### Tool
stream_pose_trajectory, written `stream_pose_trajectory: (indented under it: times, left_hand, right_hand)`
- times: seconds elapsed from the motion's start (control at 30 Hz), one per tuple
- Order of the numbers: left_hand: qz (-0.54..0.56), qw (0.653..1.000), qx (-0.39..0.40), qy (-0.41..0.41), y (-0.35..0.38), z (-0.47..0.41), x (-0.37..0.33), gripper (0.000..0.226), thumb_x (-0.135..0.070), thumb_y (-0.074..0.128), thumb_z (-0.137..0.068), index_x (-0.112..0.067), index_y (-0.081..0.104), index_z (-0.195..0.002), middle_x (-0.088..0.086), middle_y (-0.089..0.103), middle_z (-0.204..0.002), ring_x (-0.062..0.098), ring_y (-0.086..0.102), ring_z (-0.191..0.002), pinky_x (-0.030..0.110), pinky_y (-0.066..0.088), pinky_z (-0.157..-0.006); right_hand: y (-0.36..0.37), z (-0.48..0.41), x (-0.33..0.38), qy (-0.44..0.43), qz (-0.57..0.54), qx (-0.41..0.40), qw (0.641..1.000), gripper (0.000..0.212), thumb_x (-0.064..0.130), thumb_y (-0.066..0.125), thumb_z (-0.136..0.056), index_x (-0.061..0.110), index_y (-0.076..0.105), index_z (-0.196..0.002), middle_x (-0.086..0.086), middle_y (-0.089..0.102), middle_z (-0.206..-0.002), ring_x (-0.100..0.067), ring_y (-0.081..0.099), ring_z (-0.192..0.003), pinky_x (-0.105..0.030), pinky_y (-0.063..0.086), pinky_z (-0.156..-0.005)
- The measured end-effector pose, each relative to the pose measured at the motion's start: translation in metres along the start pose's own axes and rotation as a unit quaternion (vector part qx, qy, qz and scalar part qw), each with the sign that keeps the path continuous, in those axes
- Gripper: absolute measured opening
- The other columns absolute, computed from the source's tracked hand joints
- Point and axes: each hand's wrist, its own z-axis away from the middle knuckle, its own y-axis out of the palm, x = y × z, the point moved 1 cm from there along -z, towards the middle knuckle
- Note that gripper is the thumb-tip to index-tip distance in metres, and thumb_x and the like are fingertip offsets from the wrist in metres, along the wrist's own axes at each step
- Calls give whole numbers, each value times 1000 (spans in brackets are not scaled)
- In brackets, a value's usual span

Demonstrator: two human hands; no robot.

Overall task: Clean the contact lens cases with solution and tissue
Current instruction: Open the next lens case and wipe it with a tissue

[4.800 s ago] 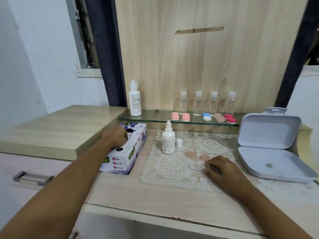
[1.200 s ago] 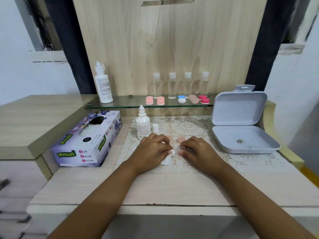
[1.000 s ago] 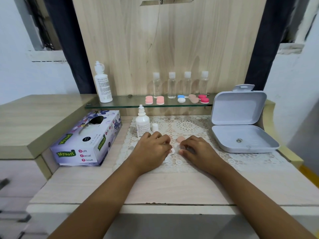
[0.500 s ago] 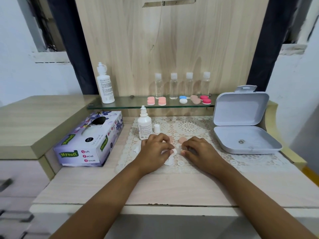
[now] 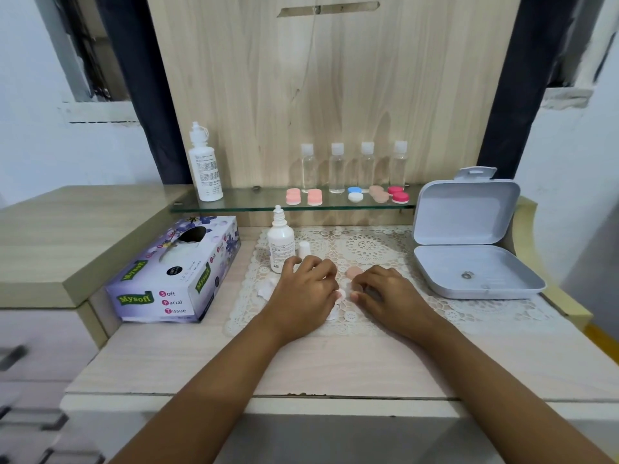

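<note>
Head view has the lens case hidden beneath fingertips on the lace mat (image 5: pixel 368 246), the right hand (image 5: pixel 390 296) curled down pinning it while the left hand (image 5: pixel 303 293) clutches tissue (image 5: pixel 267 289) against it, so wiping looks underway, with the solution bottle (image 5: pixel 280 244) uncapped just beyond. The other cases (image 5: pixel 355 194) on the far glass shelf (image 5: pixel 254 199) seem untouched. Seconds ago the left hand was at the tissue box (image 5: pixel 174 272); now both hands meet.

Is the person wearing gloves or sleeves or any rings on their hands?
No gloves. The left hand and right hand are bare. The left forearm and right forearm are bare too, with no sleeves showing down to the picture's edge. I see no watch, bracelet or ring, though parts of the fingers are hidden.
</note>
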Motion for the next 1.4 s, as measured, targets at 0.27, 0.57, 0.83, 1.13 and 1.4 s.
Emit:
stream_pose_trajectory:
  times: [0.27,0.57,0.83,1.13,1.4]
  left_hand:
    - [213,966,63,-130,8,0,3,21,-30,51,-93,-16,62,-104,-12,42,-103,9,33,-100,28,25,-91]
    - [464,853,-75,-226,-13,-6,6,6,-18,60,-89,-21,66,-89,-7,58,-91,0,53,-85,10,39,-76]
    - [580,757,-111,-279,-21,-11,1,13,-10,67,-81,-18,72,-91,-3,71,-92,8,63,-85,22,49,-78]
    - [609,744,-95,-258,-19,-13,-6,13,-4,66,-81,-16,71,-84,-5,71,-81,8,65,-76,22,51,-66]
    - [400,882,-51,-243,-7,-4,6,13,-20,57,-91,-21,68,-99,-8,64,-97,-2,54,-82,12,42,-75]
  right_hand:
    - [2,1,3,2,30,-7,1000,24,38,54,-88,19,63,-100,2,55,-95,-19,47,-95,-38,42,-86]
    - [2,6,6,-11,22,-27,999,41,42,46,-87,21,60,-119,7,46,-90,-21,50,-95,-35,43,-87]
    - [-12,3,16,-39,-121,-129,983,27,32,60,-88,19,68,-111,6,68,-98,-7,54,-94,-9,34,-79]
    - [-11,6,25,-24,-234,-134,963,12,20,66,-84,25,61,-75,11,64,-76,-1,59,-74,-17,45,-65]
    - [-31,9,18,54,-349,-239,904,23,1,56,-83,15,43,-71,3,44,-65,-7,40,-61,-19,34,-56]
